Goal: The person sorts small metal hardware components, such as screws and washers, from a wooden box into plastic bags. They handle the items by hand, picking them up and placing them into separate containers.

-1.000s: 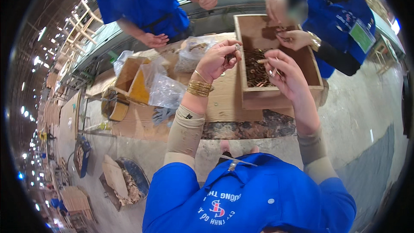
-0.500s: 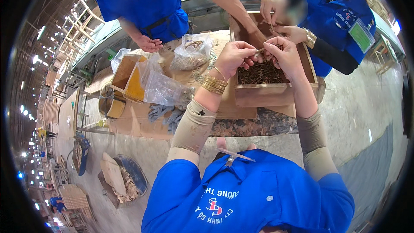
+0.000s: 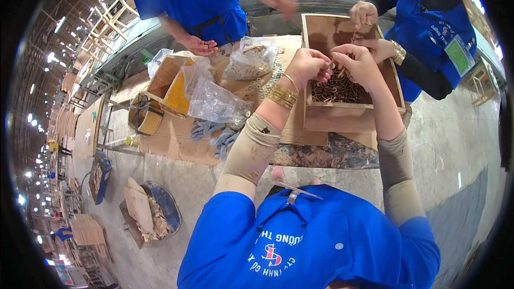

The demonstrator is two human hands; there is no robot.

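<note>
Small metal piece (image 3: 332,68) is pinched by left hand (image 3: 309,68), right hand (image 3: 358,66) above slender screws (image 3: 337,92).

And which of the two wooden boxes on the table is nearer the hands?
The larger box on the right: the left hand and right hand are over its brown fasteners. The smaller box stands farther left, its side yellow.

A box (image 3: 338,117) stood at the right end of the table (image 3: 342,153), with screws (image 3: 334,95) in it. Left of it lay a bag (image 3: 247,67), and farther left a second box (image 3: 165,77). Gloves (image 3: 225,141) lay near the table's front edge. A tub (image 3: 172,206) stood on the floor, left.
</note>
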